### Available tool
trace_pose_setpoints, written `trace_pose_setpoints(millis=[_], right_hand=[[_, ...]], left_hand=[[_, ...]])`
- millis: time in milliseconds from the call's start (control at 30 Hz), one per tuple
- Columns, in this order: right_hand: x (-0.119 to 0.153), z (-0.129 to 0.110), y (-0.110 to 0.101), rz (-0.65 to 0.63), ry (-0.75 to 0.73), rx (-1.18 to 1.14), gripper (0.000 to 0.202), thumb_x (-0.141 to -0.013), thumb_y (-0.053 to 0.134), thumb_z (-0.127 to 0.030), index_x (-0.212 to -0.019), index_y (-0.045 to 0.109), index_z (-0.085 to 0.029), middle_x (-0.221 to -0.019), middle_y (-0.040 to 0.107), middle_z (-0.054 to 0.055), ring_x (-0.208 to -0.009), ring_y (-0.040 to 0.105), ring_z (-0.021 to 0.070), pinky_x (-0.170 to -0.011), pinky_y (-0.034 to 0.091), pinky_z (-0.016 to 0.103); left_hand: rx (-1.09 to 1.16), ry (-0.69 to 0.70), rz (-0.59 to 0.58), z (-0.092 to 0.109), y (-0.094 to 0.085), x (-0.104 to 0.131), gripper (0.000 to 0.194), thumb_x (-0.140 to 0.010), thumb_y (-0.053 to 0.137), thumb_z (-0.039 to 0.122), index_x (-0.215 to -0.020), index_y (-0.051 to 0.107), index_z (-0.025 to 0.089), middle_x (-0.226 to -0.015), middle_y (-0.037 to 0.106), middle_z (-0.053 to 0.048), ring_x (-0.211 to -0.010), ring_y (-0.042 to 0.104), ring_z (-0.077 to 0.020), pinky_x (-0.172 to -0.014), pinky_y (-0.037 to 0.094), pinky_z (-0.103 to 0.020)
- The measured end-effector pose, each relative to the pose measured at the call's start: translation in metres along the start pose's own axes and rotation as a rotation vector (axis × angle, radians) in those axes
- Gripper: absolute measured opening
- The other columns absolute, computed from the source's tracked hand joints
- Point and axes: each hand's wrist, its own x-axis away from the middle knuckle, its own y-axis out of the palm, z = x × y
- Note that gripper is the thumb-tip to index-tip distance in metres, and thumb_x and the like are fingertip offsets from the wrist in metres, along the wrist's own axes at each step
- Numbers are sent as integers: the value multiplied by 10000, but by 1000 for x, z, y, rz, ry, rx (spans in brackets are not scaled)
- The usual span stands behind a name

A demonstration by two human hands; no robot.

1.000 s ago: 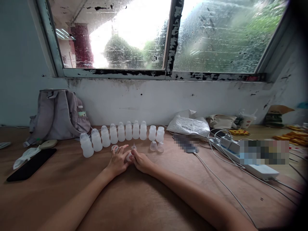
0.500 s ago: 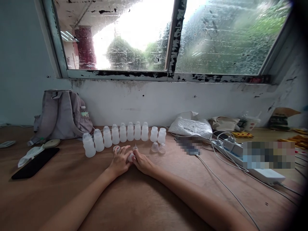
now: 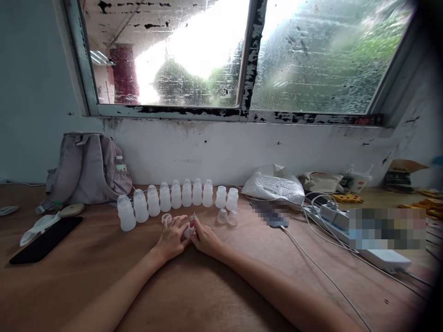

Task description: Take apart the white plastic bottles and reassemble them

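My left hand [image 3: 173,239] and my right hand [image 3: 206,237] meet over the table. Between them is a small whitish, translucent bottle nipple [image 3: 188,232], pinched by both hands and partly hidden by fingers. A clear pointed tip [image 3: 194,215] sticks up at my right fingertips. Just past the outstretched left fingers lies a white collar ring [image 3: 166,217]. Behind, several frosted baby bottles [image 3: 152,201] with clear caps stand in a curved row. At its right end are two uncapped bottles [image 3: 232,200]. Two clear dome caps [image 3: 222,216] sit before these.
A grey backpack [image 3: 88,168] leans on the wall at left, near a black flat pouch [image 3: 48,242]. On the right are a silvery package [image 3: 273,185], a partly blurred phone [image 3: 273,216], and a white power strip [image 3: 387,260] with cables crossing the table.
The camera view has shifted slightly, so the scene sits a little lower. My hands stay together around the nipple. More of the collar ring shows beyond my left fingers.
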Motion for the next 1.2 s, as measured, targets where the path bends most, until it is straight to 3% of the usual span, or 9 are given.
trace_pose_setpoints(millis=[200, 533, 667, 800, 933, 1067, 1200], right_hand=[[2, 3, 1, 43, 12, -50, 295, -704, 389, -92, -985, 355, -173, -768, 543, 29, -609, 507, 134, -573, 350, 225], [0, 1, -7, 49, 54, -185, 320, -633, 457, -125, -929, 359, -194, -652, 473, -36, -524, 428, 102, -517, 328, 197], [-1, 3, -7, 114, 113, -225, 306, -632, 442, -121, -918, 365, -197, -605, 436, -58, -502, 413, 94, -510, 322, 191], [-5, 16, -4, 223, 279, -156, 212, -684, 453, -190, -886, 392, -200, -598, 435, -53, -535, 441, 108, -522, 330, 199], [-8, 38, -4, 202, 365, -59, 171, -687, 470, -196, -856, 447, -184, -623, 476, -26, -574, 467, 124, -542, 340, 216], [-9, 55, -4, 203, 392, -46, 164, -671, 468, -139, -832, 493, -160, -658, 514, 3, -606, 480, 131, -576, 361, 228], [-10, 60, -2, 186, 402, -77, 153, -675, 470, -130, -818, 522, -147, -632, 533, 10, -589, 497, 132, -557, 371, 223]], left_hand=[[7, 13, 9, -1, -1, 0, 320, -739, 497, 365, -1037, 518, 251, -1174, 463, -68, -1085, 403, -255, -958, 163, -508], [15, 6, -6, -4, 2, 0, 342, -736, 507, 378, -1060, 500, 269, -1174, 471, -66, -1084, 405, -252, -958, 154, -514], [-16, -82, -37, -13, 9, 2, 316, -773, 442, 434, -1003, 532, 238, -1175, 468, -86, -1096, 393, -256, -942, 177, -523], [-72, -192, -33, -28, 19, 5, 413, -793, 384, 466, -1102, 484, 210, -1218, 433, -120, -1137, 347, -272, -934, 171, -541], [-100, -241, -37, -37, 27, 6, 476, -793, 364, 476, -1166, 440, 189, -1255, 401, -141, -1158, 320, -287, -926, 181, -540], [-129, -258, -5, -34, 26, 5, 502, -788, 385, 437, -1218, 376, 179, -1257, 399, -137, -1154, 325, -282, -933, 192, -508], [-143, -228, 29, -27, 16, 1, 376, -783, 415, 318, -1140, 442, 204, -1169, 467, -89, -1086, 390, -235, -937, 225, -427]])
